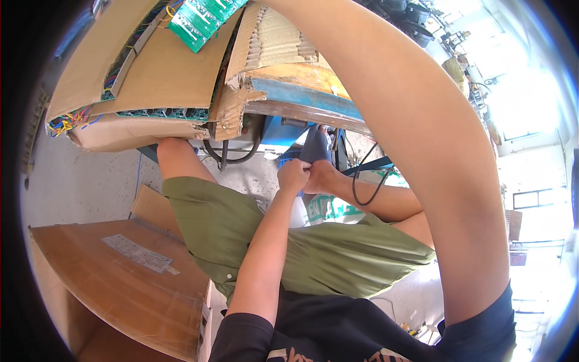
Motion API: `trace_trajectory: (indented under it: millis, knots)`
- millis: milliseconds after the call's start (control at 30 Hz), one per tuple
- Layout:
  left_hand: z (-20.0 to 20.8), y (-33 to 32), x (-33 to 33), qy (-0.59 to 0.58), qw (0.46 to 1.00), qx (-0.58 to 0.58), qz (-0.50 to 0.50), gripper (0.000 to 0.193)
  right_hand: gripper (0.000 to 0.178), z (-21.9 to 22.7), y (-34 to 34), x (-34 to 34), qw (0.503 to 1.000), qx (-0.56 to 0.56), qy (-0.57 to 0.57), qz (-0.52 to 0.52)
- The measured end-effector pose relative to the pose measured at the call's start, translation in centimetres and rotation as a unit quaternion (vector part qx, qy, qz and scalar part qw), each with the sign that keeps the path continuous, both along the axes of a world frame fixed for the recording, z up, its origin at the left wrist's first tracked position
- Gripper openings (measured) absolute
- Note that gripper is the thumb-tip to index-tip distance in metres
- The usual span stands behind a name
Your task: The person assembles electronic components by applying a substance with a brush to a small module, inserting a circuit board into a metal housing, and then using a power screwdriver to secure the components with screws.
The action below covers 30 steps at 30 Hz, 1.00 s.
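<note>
My left hand [294, 176] is down at my bare ankle [324, 175], just behind a dark grey slipper [315, 146] on my foot. Its fingers are curled together against the heel, and whatever they may pinch is hidden. My right arm [416, 114] reaches up past the top edge of the head view, so that hand is out of sight. Near that edge, green circuit boards [202, 27] lie on a cardboard sheet [175, 69].
More boards and coloured wires [65, 122] stick out between the cardboard layers on the bench. A brown cardboard box [132, 271] stands at my left. Below the bench are a black cable [362, 175] and a green-and-white plastic sack [332, 209].
</note>
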<state>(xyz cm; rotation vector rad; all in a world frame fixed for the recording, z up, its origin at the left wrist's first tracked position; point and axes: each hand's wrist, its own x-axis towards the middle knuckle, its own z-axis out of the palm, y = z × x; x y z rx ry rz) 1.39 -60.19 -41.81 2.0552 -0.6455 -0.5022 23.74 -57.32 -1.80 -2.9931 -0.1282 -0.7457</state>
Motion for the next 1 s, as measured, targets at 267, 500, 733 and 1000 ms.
trace_trajectory:
  millis: [267, 500, 733, 1000]
  knots:
    - [-0.2, 0.7, 0.1, 0.011, 1.000, -0.011, 0.008, 0.028, 0.047, 0.0, 0.3, 0.1, 0.999, 0.010, 0.008, -0.048]
    - [0.2, 1.1, -0.6, -0.047, 0.999, 0.018, -0.004, 0.021, 0.047, 0.1, 0.4, -0.3, 0.999, 0.025, 0.002, -0.033]
    - [-0.7, 1.3, -1.4, -0.103, 0.995, -0.007, -0.016, 0.017, 0.049, 0.2, 0.6, -0.7, 0.996, 0.061, 0.005, -0.068]
    - [-1.5, 1.0, -1.9, 0.004, 0.991, -0.117, 0.068, 0.012, 0.051, -0.5, -0.6, -0.3, 0.996, 0.047, -0.008, -0.073]
